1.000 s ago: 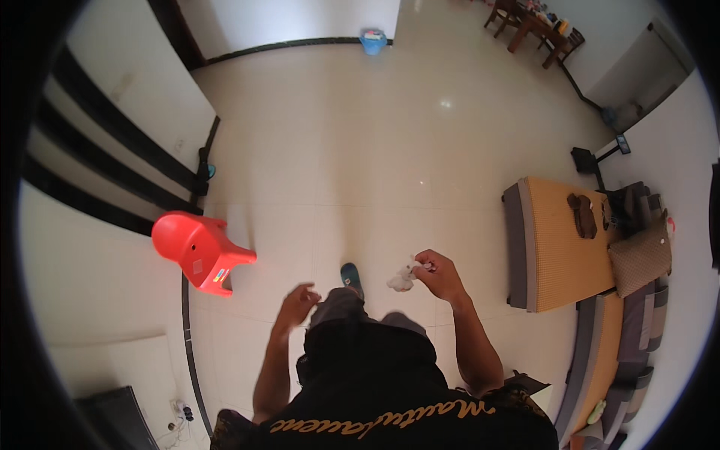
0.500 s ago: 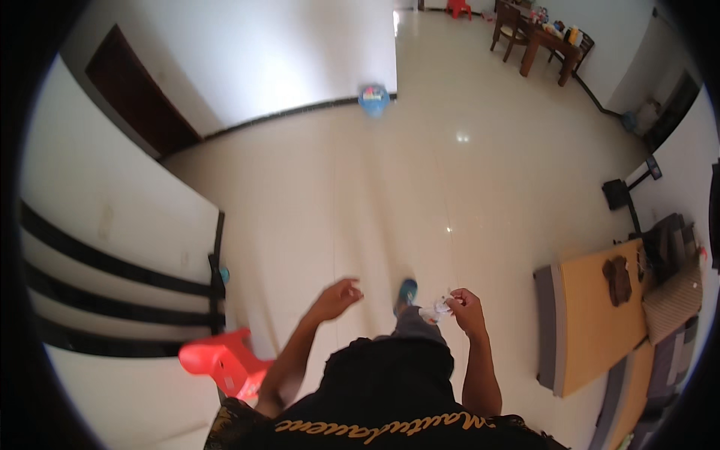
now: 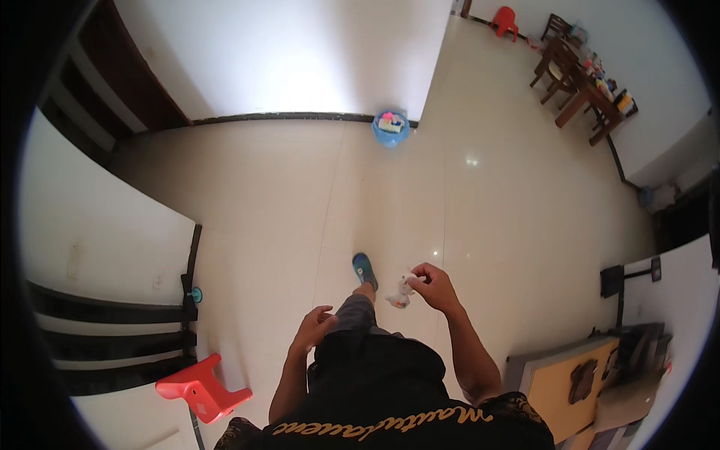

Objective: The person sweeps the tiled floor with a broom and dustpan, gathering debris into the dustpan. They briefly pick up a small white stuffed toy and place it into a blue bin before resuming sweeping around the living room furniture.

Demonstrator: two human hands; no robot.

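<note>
My right hand (image 3: 435, 286) pinches the top of a small crumpled whitish plastic bag (image 3: 398, 300). The bag dangles over the floor, and a spot of orange-red shows through it; what else is inside I cannot make out. My left hand (image 3: 313, 328) holds nothing; its fingers are loosely bent and apart, near the grey shorts on my thigh. Ahead, at the end of the white wall, stands a blue waste bin (image 3: 391, 138) with a blue liner and pink, white and yellowish items in it. My foot in a teal slipper (image 3: 363, 268) is stretched out on the floor.
A red plastic stool (image 3: 201, 388) stands at the lower left beside black wall bars (image 3: 112, 349). On the right is a sofa (image 3: 559, 386) with cushions. A wooden dining table (image 3: 592, 94) with chairs stands far right, near a red chair (image 3: 504, 21). Pale glossy tiles (image 3: 382, 195) cover the floor.
I have stepped forward, and the bin appears nearer. My right hand with the bag has moved left and up in view; my left hand has dropped closer to my thigh.
</note>
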